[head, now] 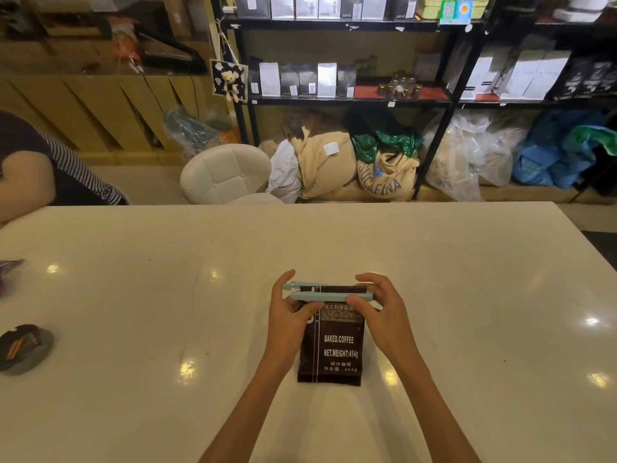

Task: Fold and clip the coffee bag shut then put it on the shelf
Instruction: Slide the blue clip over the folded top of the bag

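Observation:
A black coffee bag (334, 349) with white print stands on the white table (133, 295), near its front middle. A long pale blue clip (320, 292) lies across the bag's folded top, with its two bars on either side of the fold. My left hand (287, 315) holds the bag's upper left corner and the clip's left end. My right hand (380, 312) pinches the clip's right end with thumb and fingers. The black shelf (350, 101) with rows of coffee bags stands behind the table.
A person in a striped sleeve (50, 162) leans at the table's left edge. A dark round object (25, 345) lies at the left on the table. A white stool (227, 172) and sacks (334, 162) sit on the floor between table and shelf.

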`<state>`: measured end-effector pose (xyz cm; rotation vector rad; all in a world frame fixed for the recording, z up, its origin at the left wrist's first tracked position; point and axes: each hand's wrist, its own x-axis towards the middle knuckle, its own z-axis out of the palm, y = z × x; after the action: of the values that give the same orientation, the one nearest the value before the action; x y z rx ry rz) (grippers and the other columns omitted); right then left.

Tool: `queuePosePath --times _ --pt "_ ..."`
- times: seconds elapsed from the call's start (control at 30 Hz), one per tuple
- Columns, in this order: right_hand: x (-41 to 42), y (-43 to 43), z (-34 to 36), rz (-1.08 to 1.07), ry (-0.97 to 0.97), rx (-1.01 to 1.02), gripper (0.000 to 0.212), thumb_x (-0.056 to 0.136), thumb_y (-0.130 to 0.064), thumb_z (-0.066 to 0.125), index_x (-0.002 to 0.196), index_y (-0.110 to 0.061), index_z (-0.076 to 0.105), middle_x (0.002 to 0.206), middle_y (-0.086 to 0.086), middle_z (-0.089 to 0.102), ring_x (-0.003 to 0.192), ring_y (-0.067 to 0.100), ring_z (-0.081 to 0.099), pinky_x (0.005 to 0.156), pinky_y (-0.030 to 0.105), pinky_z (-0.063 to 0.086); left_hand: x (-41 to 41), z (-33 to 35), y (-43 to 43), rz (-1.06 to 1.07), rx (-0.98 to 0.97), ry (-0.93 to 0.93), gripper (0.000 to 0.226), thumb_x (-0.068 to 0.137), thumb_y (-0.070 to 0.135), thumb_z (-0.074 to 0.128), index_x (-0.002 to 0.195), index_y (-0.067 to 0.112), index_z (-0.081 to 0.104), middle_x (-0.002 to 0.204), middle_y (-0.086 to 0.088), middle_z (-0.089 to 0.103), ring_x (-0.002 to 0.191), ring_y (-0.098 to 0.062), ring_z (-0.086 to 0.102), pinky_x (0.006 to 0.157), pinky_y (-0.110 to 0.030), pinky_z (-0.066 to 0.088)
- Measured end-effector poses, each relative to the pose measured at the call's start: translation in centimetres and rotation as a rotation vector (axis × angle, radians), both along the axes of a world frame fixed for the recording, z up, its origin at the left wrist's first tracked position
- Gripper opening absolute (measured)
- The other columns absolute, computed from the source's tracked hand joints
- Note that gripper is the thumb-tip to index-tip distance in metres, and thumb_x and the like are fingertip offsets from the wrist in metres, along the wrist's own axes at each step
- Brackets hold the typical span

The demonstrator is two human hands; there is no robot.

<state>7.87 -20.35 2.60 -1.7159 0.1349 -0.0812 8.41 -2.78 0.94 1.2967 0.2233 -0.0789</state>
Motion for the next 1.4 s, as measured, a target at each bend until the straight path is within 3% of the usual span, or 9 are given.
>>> queuePosePath --times 0.17,0.4,0.5,0.57,0.7,0.87,1.0,1.2,1.4 --pt "0.4 -0.5 -0.8 -0.023 0.009 -0.02 0.033 0.087 -0.013 0.073 0.116 -0.022 0.06 0.116 0.002 0.065 0.107 0.016 0.063 0.067 0.017 0.059 0.0 -0.3 0.3 -0.131 0.026 0.035 0.047 0.087 0.011 0.071 0.128 0.025 0.052 0.116 -0.007 0.071 0.099 -0.016 0.072 0.072 -0.025 0.06" --pt "0.9 -0.9 -1.5 0.017 0.017 -0.089 0.028 0.089 -0.015 0.07 0.113 -0.027 0.063 0.113 -0.001 0.065 0.107 0.014 0.062 0.067 0.013 0.056 -0.5 -1.1 -0.7 0.009 -0.064 0.071 0.035 0.089 0.011 0.069 0.108 0.039 0.059 0.102 -0.006 0.076 0.089 -0.028 0.075 0.063 -0.035 0.063" --pt "0.9 -0.6 -1.9 -0.024 0.0 -0.054 0.025 0.089 -0.014 0.07 0.109 -0.028 0.064 0.109 -0.01 0.064 0.103 0.011 0.063 0.065 0.01 0.054 -0.3 -0.9 -1.1 -0.001 -0.067 0.046 0.04 0.09 0.015 0.069 0.119 0.039 0.055 0.102 0.0 0.075 0.09 -0.026 0.075 0.065 -0.037 0.063" --pt "0.9 -0.4 -2.1 -0.035 0.007 -0.021 0.024 0.089 -0.013 0.07 0.108 -0.027 0.064 0.109 -0.008 0.065 0.101 0.012 0.065 0.065 0.013 0.056 -0.3 -1.0 -1.2 0.012 -0.069 0.04 0.036 0.091 0.023 0.067 0.122 0.036 0.054 0.103 0.001 0.074 0.09 -0.026 0.075 0.064 -0.035 0.062" --pt "0.9 0.0 -2.5 -0.069 0.032 0.057 0.023 0.089 -0.014 0.07 0.11 -0.022 0.065 0.109 0.001 0.068 0.099 0.015 0.068 0.07 0.025 0.061 -0.1 -1.3 -1.3 0.062 -0.039 0.069 0.015 0.093 0.027 0.064 0.106 0.032 0.061 0.099 -0.007 0.076 0.085 -0.027 0.076 0.06 -0.031 0.061" --pt "0.0 1.3 -2.8 -0.09 0.155 0.376 0.025 0.085 -0.026 0.075 0.108 -0.025 0.065 0.098 0.005 0.076 0.087 0.021 0.075 0.064 0.028 0.06 0.4 -1.2 -1.5 0.055 -0.022 0.072 0.013 0.093 0.021 0.065 0.103 0.027 0.06 0.094 -0.005 0.078 0.085 -0.027 0.076 0.062 -0.033 0.062" --pt "0.0 2.3 -3.1 -0.148 0.183 0.388 0.029 0.077 -0.031 0.082 0.098 -0.029 0.063 0.091 0.003 0.077 0.079 0.022 0.077 0.058 0.027 0.06 0.4 -1.1 -1.4 0.011 -0.019 0.06 0.011 0.09 0.024 0.068 0.097 0.027 0.059 0.094 -0.007 0.077 0.081 -0.028 0.076 0.06 -0.034 0.061" --pt "0.2 2.6 -3.2 -0.124 0.165 0.457 0.04 0.068 -0.038 0.084 0.1 -0.022 0.065 0.092 0.006 0.077 0.083 0.025 0.076 0.062 0.03 0.061 0.5 -0.9 -0.6 -0.051 -0.153 0.082 0.032 0.079 0.038 0.073 0.098 0.016 0.059 0.092 -0.011 0.075 0.083 -0.029 0.074 0.064 -0.038 0.061" --pt "0.5 2.5 -3.6 -0.123 0.166 0.462 0.032 0.075 -0.03 0.084 0.1 -0.022 0.065 0.094 0.008 0.077 0.085 0.027 0.076 0.064 0.032 0.061 0.6 -1.0 -1.1 -0.021 -0.129 0.051 0.042 0.079 0.042 0.072 0.117 0.027 0.063 0.102 -0.009 0.075 0.09 -0.031 0.074 0.071 -0.046 0.062"
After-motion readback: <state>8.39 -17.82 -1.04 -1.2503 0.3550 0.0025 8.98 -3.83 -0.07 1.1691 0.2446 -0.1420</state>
